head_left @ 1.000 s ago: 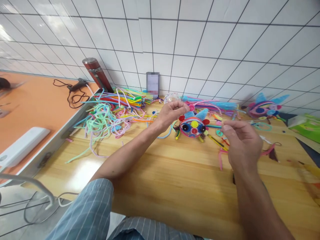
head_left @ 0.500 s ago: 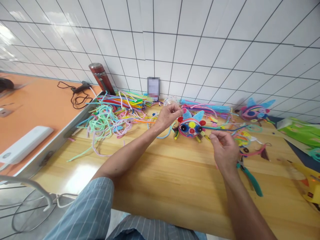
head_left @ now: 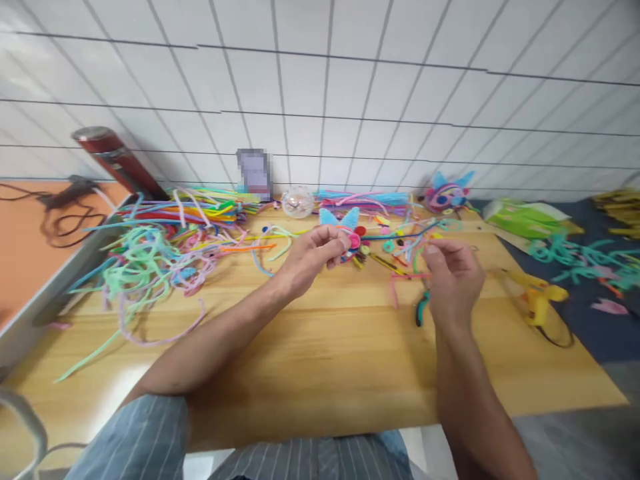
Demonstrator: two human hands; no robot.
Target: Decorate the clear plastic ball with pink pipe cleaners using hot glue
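In the head view, the person's left hand (head_left: 317,253) is pinching a small, round, pink-red disc (head_left: 354,241) between thumb and forefinger, just in front of a colourful animal-face ornament with blue fuzzy ears (head_left: 340,217). That ornament is sitting near the middle of the pale wooden table (head_left: 325,333), and the hand is hiding much of its face from me. The right hand (head_left: 453,267) is hovering well apart, over the table's right half, its thumb and forefinger meeting at the tips; whether anything thin is lying between them, I can't tell.

As for progress, the ornament is looking well advanced to me: its ears are standing up, and a dark red round piece (head_left: 361,231) is showing beside them. The pink-red disc is being held in the fingers, and I can't make out whether it is joined to anything yet. A similar blue-eared, pink-and-purple ornament (head_left: 445,194) is resting by the white tiled wall (head_left: 350,87), seemingly complete. How much is remaining on the nearer one, the hand isn't letting me judge.

Meanwhile, a yellow glue gun (head_left: 539,299) and teal-and-black-handled pliers (head_left: 423,308) are lying aside, neither being touched, and a pale green tangle of fuzzy stems (head_left: 135,263) is spreading at left.
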